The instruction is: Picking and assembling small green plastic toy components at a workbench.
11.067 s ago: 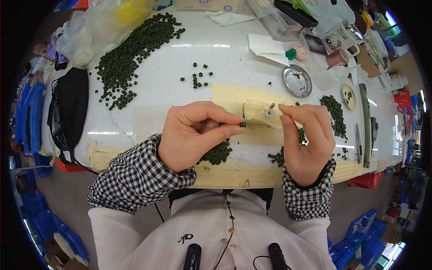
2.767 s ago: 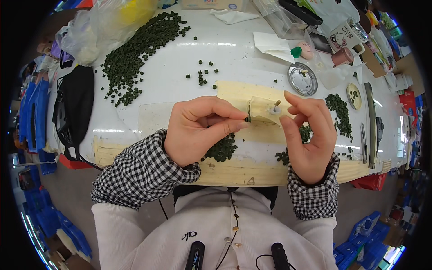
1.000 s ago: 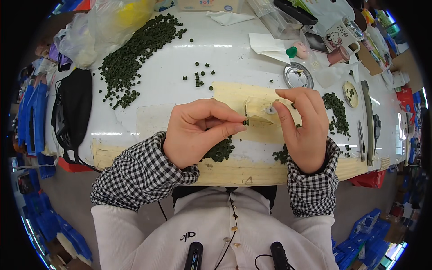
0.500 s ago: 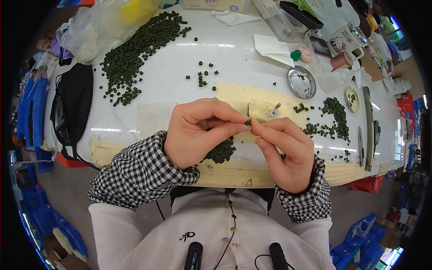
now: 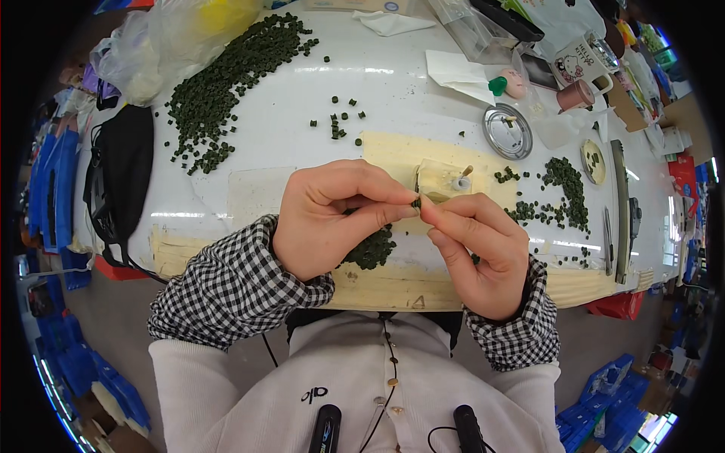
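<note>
**Both hands pinched one small green piece at mid-frame**

A small dark green piece (image 5: 416, 202) sat at the centre of the frame, caught between the fingertips of both hands. The left hand (image 5: 332, 215) came in from the lower left, thumb and forefinger closed on the piece. The right hand (image 5: 476, 249) came in from the lower right, its thumb and forefinger tips meeting the same piece from the other side, so the two hands touched at that spot.

Just above the fingertips stood a small pale block (image 5: 442, 178) with a short peg (image 5: 464, 175) rising from it, resting on a tan patch of the white surface (image 5: 393, 90). Under the left hand lay a little heap of green pieces (image 5: 371, 249). To the right of the block more green pieces (image 5: 563, 200) were scattered in a loose band. A large drift of the same pieces (image 5: 226, 83) ran across the upper left, beside a clear plastic bag (image 5: 158, 41). A round metal lid (image 5: 507, 131) lay at upper right, with a mug (image 5: 574, 60) farther up. A black mask (image 5: 121, 181) hung over the left edge.
</note>
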The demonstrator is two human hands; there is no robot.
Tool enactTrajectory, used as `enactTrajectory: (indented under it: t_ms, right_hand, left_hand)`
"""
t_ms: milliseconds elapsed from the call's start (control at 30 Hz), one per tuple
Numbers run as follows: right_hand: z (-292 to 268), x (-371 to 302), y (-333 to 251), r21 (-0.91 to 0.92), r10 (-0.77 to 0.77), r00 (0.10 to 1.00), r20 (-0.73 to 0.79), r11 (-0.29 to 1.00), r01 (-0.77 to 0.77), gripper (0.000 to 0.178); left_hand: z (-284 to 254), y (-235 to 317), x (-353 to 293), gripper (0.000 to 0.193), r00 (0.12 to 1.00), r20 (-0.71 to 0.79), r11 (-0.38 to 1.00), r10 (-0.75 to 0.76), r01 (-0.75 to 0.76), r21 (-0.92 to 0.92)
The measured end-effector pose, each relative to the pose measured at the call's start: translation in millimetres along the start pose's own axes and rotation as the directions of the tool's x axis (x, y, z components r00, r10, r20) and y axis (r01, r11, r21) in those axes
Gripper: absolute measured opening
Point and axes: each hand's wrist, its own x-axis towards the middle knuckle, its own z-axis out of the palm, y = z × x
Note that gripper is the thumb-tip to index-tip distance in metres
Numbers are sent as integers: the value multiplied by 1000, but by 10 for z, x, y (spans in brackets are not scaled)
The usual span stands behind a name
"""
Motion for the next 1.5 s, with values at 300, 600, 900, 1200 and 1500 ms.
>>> enactTrajectory:
  t_ms: [300, 600, 900, 1200, 1500]
  right_hand:
    - [-273, -138, 42, -186, 103, 992, -70, 976, -114, 17]
    - [-302, -464, 84, -510, 96, 988, 121, 860, -21, 20]
    - [-136, -474, 91, -552, 4, 996, 90, 833, 46, 19]
    - [-35, -461, 82, -509, 4, 995, 102, 860, 49, 17]
    - [52, -399, 125, -540, -5, 998, 65, 841, 39, 15]
  left_hand:
    - [-291, 5, 288, 11, 965, -135, 770, 224, -91, 632]
    - [-421, -39, 378, 14, 923, -112, 538, 368, -113, 835]
    - [1, -62, 117, 20, 920, 348, 467, 183, -392, 793]
    - [30, -81, 31, 15, 904, 413, 316, 112, -426, 848]
    - [55, -58, 45, 15, 900, 399, 343, 177, -436, 832]
